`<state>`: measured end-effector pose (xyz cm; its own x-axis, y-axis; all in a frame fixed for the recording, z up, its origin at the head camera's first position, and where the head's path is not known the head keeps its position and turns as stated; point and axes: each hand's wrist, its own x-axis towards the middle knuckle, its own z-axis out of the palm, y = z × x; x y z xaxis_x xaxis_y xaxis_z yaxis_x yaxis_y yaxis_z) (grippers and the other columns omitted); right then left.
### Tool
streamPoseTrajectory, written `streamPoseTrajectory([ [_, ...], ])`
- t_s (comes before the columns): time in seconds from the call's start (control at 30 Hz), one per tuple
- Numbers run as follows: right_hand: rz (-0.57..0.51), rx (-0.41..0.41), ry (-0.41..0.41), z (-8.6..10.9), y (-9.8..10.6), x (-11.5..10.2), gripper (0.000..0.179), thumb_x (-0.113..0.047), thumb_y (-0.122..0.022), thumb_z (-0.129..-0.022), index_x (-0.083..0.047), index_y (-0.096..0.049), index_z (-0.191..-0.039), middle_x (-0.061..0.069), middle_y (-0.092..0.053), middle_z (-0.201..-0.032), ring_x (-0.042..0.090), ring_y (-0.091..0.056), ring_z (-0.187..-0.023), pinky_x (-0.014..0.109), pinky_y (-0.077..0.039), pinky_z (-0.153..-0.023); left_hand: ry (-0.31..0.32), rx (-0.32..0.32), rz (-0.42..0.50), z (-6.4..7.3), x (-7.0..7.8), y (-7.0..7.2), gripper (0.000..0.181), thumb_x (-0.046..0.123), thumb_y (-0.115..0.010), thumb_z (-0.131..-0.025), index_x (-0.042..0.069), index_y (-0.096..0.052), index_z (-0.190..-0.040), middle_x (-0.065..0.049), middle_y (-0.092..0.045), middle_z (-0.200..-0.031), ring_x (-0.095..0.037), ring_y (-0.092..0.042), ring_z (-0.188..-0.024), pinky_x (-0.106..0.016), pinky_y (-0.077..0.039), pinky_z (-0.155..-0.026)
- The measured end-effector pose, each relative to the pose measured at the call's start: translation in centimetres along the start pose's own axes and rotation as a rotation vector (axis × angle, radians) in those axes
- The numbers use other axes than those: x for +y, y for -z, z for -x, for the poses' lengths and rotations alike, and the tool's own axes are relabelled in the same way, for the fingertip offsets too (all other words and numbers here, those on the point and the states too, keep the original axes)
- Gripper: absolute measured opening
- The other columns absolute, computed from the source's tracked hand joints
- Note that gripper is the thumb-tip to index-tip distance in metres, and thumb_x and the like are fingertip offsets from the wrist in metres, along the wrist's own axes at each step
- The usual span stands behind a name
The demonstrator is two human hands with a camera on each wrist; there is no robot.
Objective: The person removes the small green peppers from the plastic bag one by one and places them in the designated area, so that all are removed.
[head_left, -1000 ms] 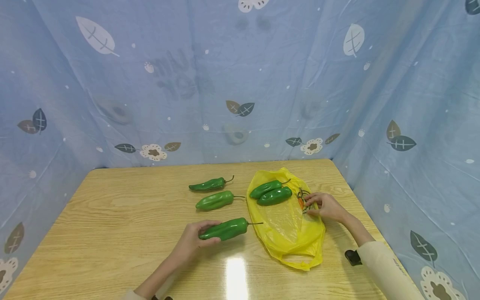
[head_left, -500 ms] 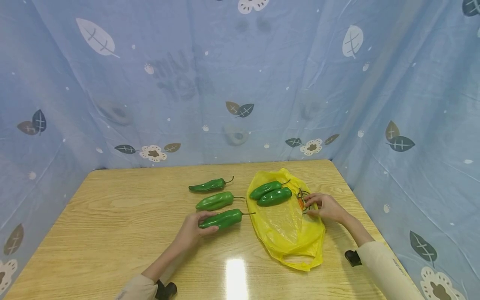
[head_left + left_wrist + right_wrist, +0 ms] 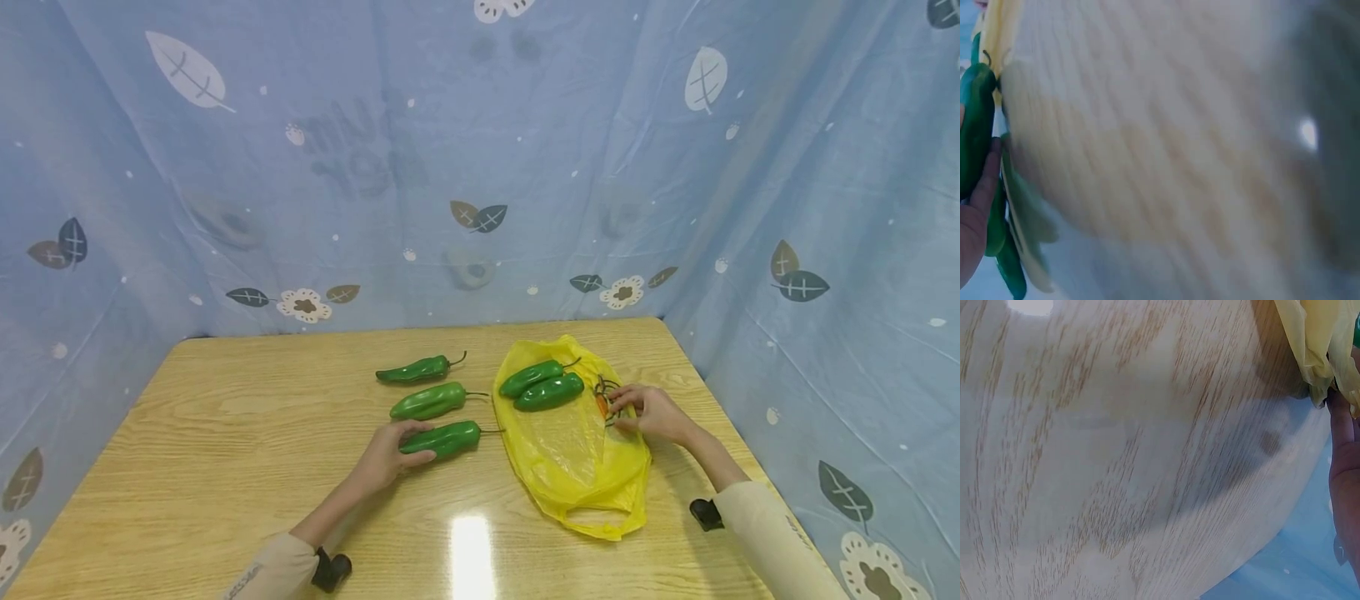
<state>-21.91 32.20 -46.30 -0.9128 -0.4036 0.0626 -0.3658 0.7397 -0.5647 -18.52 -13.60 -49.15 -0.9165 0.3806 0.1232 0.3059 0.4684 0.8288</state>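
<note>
In the head view, my left hand (image 3: pixel 384 457) grips a large green pepper (image 3: pixel 453 438) by its blunt end, its stem pointing right. The same pepper (image 3: pixel 975 119) shows at the left edge of the left wrist view. Beyond it lie a lighter green pepper (image 3: pixel 431 401) and a thin dark green pepper (image 3: pixel 416 369). A yellow plastic bag (image 3: pixel 558 446) lies flat to the right, with two green peppers (image 3: pixel 550 392) on it. At its right side, my right hand (image 3: pixel 654 413) pinches the bag's edge beside small orange chilies (image 3: pixel 602 405) with dark stems, partly hidden by the fingers.
The wooden table (image 3: pixel 255 433) extends left of the peppers. A blue patterned curtain (image 3: pixel 360 167) encloses the back and both sides. The bag's handle loop (image 3: pixel 600 528) lies toward the front. A bright light reflection falls on the tabletop near the front.
My left hand has moved the large green pepper away from me and slightly left, beside the lighter pepper. In the last half second it has barely shifted. My right hand stays in place.
</note>
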Motion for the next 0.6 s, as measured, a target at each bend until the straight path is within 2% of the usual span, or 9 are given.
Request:
streamPoseTrajectory([
  [0.3, -0.003, 0.004, 0.005, 0.1, 0.1, 0.0, 0.014, -0.005, -0.074, -0.082, -0.002, -0.074, -0.096, 0.022, -0.062, -0.119, 0.046, -0.052, -0.114, 0.052, -0.05, -0.084, -0.079, -0.078, -0.134, -0.6, -0.1, 0.5, 0.043, 0.015, -0.076, -0.081, -0.005, -0.065, -0.117, -0.018, -0.064, -0.118, -0.033, -0.058, -0.111, -0.047, -0.047, -0.095],
  [0.6, 0.005, 0.003, 0.01, 0.1, 0.1, 0.0, 0.014, -0.005, -0.073, -0.083, -0.002, -0.074, -0.097, 0.023, -0.061, -0.12, 0.047, -0.051, -0.115, 0.05, -0.05, -0.082, -0.058, -0.152, -0.239, -1.1, 0.8, 0.7, 0.041, 0.013, -0.074, -0.084, -0.006, -0.063, -0.119, -0.017, -0.064, -0.116, -0.022, -0.063, -0.097, -0.036, -0.054, -0.079],
])
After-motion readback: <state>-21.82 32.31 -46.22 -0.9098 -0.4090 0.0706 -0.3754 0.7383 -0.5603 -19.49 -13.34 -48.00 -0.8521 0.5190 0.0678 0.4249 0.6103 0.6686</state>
